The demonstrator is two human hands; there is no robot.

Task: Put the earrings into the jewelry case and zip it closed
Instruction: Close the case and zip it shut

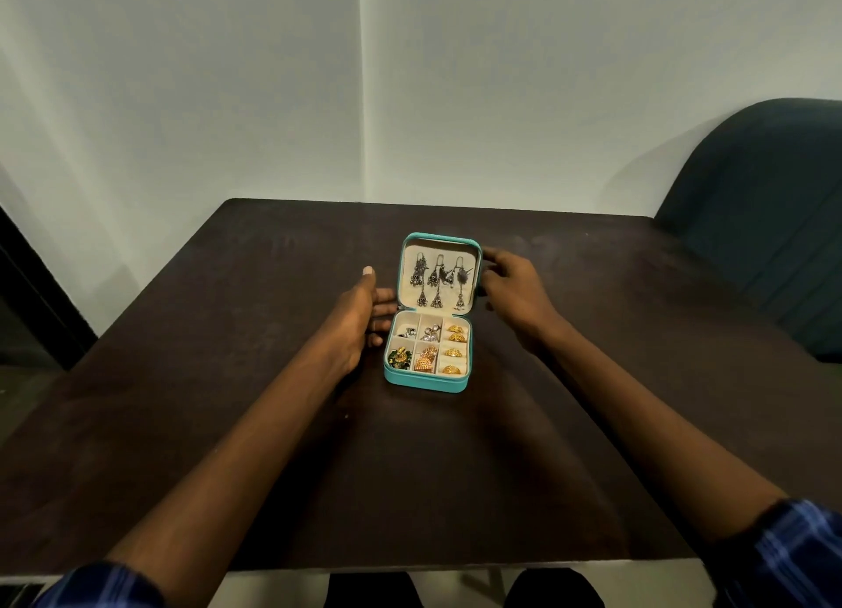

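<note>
Case: our teal case (427, 379) lies open near the desk's (228, 334) middle, closer to the far edge, lid upright.
Room: bare desk on every side.
Earrings: dark earrings (437, 281) hang in the lid; gold earrings (453, 352) fill the tray; small pieces blur.
Left hand (360, 320): relaxed, fingers straight beside the tray's left wall.
Right hand (512, 295): fingers curled at the lid's right edge; we cannot tell whether they grasp it.

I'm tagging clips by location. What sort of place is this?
Probably a plain room in a home or office: a dark table set against bare white walls, with an upholstered chair alongside.
</note>
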